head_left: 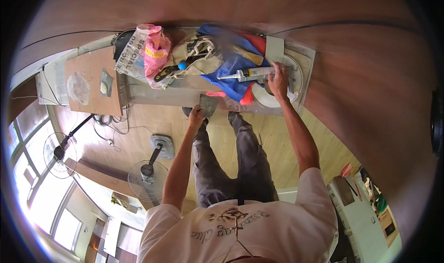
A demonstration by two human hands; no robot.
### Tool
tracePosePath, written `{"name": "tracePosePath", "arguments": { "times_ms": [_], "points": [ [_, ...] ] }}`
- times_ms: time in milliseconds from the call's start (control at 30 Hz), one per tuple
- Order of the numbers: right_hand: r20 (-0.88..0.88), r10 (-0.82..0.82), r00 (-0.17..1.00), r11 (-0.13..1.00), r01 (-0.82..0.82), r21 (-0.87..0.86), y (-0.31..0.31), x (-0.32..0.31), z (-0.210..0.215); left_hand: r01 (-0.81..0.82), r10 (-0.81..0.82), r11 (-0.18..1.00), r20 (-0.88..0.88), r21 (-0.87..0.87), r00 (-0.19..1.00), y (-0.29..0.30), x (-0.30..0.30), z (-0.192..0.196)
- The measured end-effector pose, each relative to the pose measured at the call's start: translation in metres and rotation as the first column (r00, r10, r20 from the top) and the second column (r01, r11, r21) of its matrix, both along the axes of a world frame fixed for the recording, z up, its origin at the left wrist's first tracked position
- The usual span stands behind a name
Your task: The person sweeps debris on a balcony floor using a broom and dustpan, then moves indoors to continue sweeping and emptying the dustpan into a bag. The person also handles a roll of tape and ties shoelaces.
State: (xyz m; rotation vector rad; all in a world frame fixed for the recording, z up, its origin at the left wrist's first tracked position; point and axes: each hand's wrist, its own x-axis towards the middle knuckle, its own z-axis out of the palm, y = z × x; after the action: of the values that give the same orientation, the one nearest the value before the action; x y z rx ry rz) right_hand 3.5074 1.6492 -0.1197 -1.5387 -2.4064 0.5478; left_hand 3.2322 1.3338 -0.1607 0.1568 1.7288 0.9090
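Observation:
My right hand (278, 81) is closed round the rear of a caulking gun (290, 80). The sealant tube (255, 73) in it is white and grey, and its long nozzle points left over a blue cloth (225, 76). Beneath the gun is a round white lid or plate (263, 96). At the front edge of the bench, my left hand (196, 113) pinches a flat, dark grey square piece (208, 105); whether it is a scraper blade or a sheet cannot be told.
On the bench (155, 95) lie a pink and white plastic bag (156, 48) and a canvas tool bag (196, 55). A brown board (88, 85) bears a patch of putty. Two fans (147, 171) (59, 153) and loose cables (108, 124) occupy the floor at left.

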Motion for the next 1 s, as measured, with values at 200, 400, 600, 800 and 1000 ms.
{"name": "tracePosePath", "arguments": {
  "times_ms": [200, 400, 600, 800, 1000],
  "points": [
    [0.062, -0.461, 0.885, 0.881, 0.465, -0.090, 0.078, -0.001, -0.065, 0.068, -0.068, 0.996, 0.002, -0.049, 0.998, 0.033, 0.042, -0.023],
    [-0.317, -0.572, 0.756, 0.671, 0.209, -0.712, 0.113, 0.022, -0.081, 0.029, -0.021, 0.997, 0.112, -0.069, 0.993, 0.026, 0.037, -0.028],
    [-0.403, -0.430, 0.808, 0.798, 0.131, -0.589, 0.103, 0.037, -0.064, 0.041, -0.040, 0.995, 0.003, -0.091, 0.999, 0.013, 0.011, -0.040],
    [-0.098, 0.290, 0.952, 0.920, -0.306, -0.247, 0.066, 0.027, -0.001, 0.042, -0.044, 0.995, -0.022, -0.086, 0.999, 0.007, -0.020, -0.062],
    [0.246, 0.469, 0.849, 0.868, -0.391, -0.305, 0.036, 0.009, 0.013, 0.150, -0.154, 0.983, -0.038, -0.103, 0.987, 0.023, -0.032, -0.060]
  ]
}}
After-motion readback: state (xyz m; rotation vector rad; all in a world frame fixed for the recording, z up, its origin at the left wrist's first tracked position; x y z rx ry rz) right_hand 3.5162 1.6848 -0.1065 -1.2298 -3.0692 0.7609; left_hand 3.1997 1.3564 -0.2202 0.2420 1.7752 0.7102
